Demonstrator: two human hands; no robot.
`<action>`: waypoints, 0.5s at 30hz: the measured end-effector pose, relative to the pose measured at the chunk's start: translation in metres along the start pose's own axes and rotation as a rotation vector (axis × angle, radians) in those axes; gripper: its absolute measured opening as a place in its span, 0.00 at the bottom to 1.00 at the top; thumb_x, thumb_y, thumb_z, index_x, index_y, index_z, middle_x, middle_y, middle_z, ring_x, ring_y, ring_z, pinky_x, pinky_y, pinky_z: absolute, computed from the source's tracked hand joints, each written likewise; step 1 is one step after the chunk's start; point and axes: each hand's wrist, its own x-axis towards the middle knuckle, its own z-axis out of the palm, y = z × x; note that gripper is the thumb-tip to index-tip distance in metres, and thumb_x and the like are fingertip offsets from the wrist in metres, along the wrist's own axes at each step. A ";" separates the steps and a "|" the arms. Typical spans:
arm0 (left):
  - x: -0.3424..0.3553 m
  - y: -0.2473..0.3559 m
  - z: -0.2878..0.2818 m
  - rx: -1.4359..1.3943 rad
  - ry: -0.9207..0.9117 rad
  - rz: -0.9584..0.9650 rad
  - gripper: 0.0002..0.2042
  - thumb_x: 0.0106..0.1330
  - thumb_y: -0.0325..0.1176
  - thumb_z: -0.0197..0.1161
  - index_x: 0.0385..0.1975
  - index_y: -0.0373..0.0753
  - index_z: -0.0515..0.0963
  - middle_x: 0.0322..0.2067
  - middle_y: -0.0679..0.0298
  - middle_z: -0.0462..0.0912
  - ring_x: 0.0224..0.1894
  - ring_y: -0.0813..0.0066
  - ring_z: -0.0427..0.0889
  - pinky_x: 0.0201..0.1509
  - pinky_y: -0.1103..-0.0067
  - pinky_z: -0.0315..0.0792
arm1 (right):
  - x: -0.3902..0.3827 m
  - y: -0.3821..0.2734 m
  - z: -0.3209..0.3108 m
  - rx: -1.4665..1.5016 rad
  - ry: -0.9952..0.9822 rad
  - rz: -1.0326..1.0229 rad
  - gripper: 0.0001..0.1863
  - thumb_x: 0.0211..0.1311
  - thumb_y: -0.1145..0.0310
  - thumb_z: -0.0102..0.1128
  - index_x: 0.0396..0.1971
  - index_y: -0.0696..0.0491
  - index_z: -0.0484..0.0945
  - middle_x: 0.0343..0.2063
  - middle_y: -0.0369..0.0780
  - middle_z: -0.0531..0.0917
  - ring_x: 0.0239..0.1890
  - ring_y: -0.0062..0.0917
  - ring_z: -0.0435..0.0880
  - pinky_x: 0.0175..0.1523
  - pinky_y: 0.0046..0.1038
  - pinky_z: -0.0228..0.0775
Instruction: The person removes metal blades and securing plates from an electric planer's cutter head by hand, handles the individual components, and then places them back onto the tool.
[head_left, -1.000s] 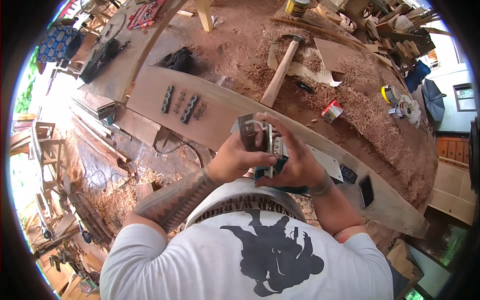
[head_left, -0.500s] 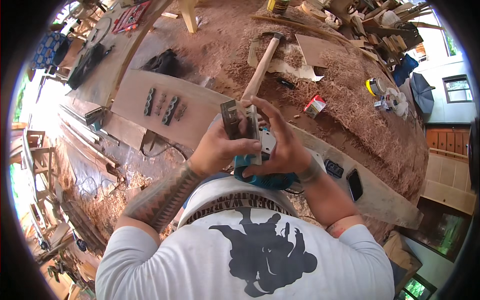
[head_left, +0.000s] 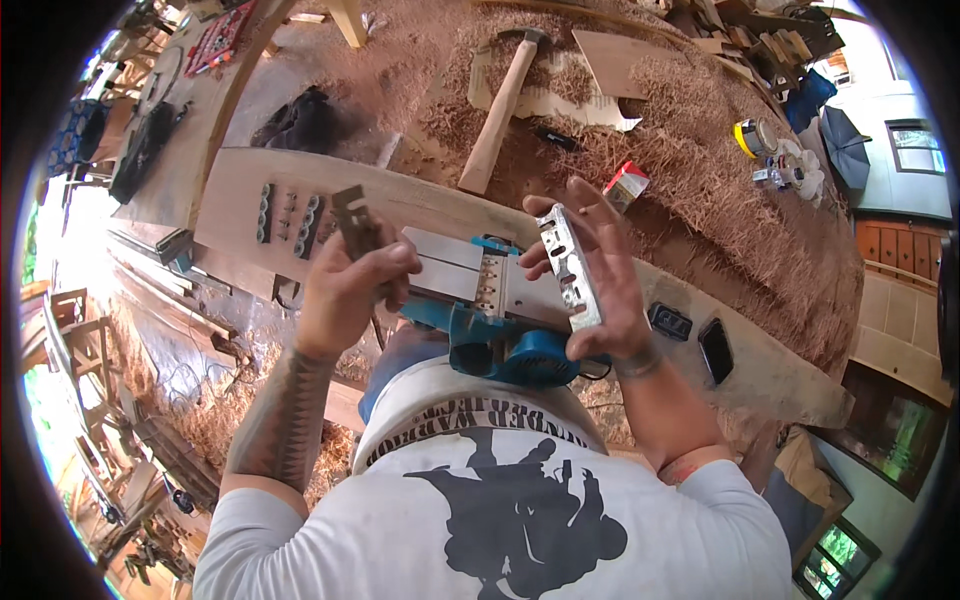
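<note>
One long, smooth wooden board (head_left: 450, 212), curly shavings (head_left: 720, 230) beyond, blue planer (head_left: 475, 330) upturned at its near side.
A red case (head_left: 220, 38) holds pieces too small to tell; a yellow-banded tub (head_left: 746, 139) and a red-and-white carton (head_left: 626, 186), contents hidden, lie on the shavings. Over the planer, the right hand (head_left: 618, 285) clamps a bright, slotted metal bar (head_left: 567, 265) between thumb and fingers; by its left end, the left hand (head_left: 345, 290) pinches a dark, slotted metal plate (head_left: 355, 220).

one fisheye view from the head, facing down, shirt (head_left: 490, 500) nearest, left hand (head_left: 350, 285) and right hand (head_left: 622, 300) beyond
</note>
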 end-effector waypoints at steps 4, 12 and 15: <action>0.008 -0.004 -0.006 -0.125 -0.025 -0.002 0.09 0.70 0.32 0.64 0.37 0.38 0.70 0.33 0.57 0.80 0.24 0.77 0.80 0.21 0.81 0.72 | 0.005 0.000 0.002 0.004 0.014 -0.006 0.84 0.25 0.42 0.92 0.80 0.53 0.41 0.71 0.52 0.65 0.56 0.29 0.77 0.60 0.31 0.71; 0.007 -0.003 -0.001 0.006 -0.072 -0.123 0.13 0.66 0.31 0.68 0.36 0.36 0.68 0.33 0.56 0.80 0.24 0.75 0.82 0.22 0.81 0.77 | 0.002 0.013 -0.001 0.001 0.008 0.022 0.85 0.25 0.44 0.93 0.79 0.53 0.39 0.71 0.54 0.62 0.60 0.33 0.74 0.63 0.35 0.71; 0.005 -0.001 0.004 -0.044 -0.041 -0.147 0.13 0.66 0.31 0.68 0.36 0.37 0.67 0.33 0.56 0.79 0.24 0.74 0.82 0.24 0.79 0.79 | 0.004 0.014 -0.008 -0.039 -0.050 0.037 0.84 0.25 0.44 0.93 0.80 0.52 0.39 0.72 0.54 0.60 0.65 0.35 0.71 0.65 0.35 0.70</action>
